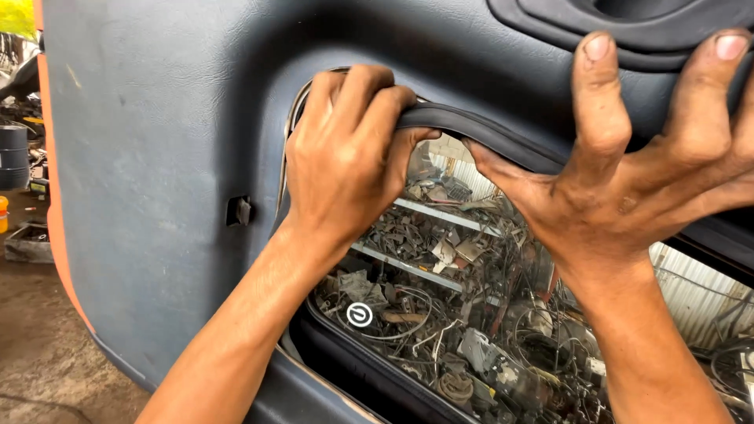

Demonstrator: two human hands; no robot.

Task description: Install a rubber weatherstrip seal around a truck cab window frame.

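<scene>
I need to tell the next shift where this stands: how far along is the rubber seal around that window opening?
Along the lower edge the black rubber seal already sits against the opening. In hand is the upper corner: the left hand curls over the seal there, while the right hand presses on the grey door panel with its thumb under the strip. That top stretch still bulges away from the edge, so it looks unseated.

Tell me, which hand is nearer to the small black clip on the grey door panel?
Left. The left hand grips the rubber window seal just beside the clip; the right hand presses the panel far across the window opening.
</scene>
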